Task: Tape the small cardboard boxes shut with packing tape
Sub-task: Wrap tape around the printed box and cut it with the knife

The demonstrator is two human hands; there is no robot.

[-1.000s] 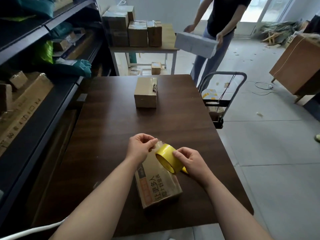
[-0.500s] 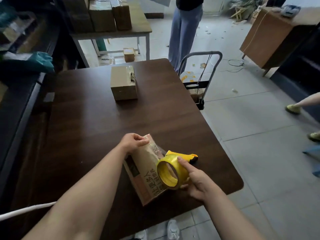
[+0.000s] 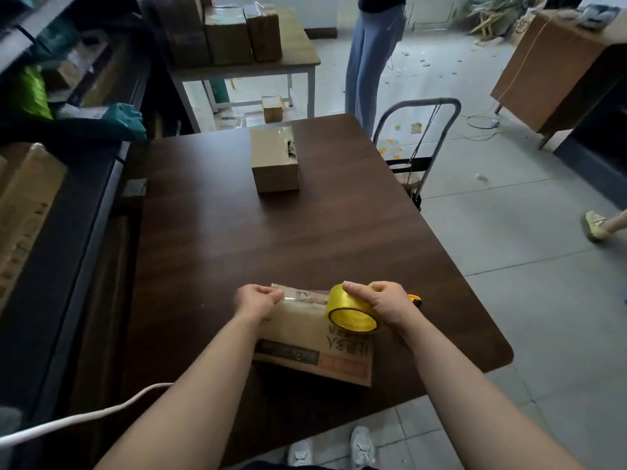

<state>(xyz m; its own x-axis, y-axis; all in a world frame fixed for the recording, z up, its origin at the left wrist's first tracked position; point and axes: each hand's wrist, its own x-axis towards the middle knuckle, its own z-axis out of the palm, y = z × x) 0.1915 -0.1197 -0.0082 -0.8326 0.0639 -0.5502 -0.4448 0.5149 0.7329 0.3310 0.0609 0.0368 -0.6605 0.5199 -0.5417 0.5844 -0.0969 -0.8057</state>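
Note:
A small printed cardboard box (image 3: 305,337) lies on the near part of the dark wooden table (image 3: 271,239). My right hand (image 3: 383,300) grips a yellow roll of packing tape (image 3: 349,313) over the box's right end. A clear strip of tape runs left from the roll along the box's far edge. My left hand (image 3: 258,298) pinches that strip's free end at the box's left corner. A yellow-handled cutter (image 3: 415,299) peeks out behind my right hand. A second, taped box (image 3: 274,161) stands farther back on the table.
Dark shelving (image 3: 68,184) with boxes and bags runs along the left. A hand cart (image 3: 417,147) stands at the table's right side. A person in jeans (image 3: 373,59) stands beyond the table by a table stacked with boxes (image 3: 224,32). A white cable (image 3: 84,418) crosses at lower left.
The box has turned to lie square to me. My right hand has moved onto the top of the roll and a strip of tape now stretches between my hands.

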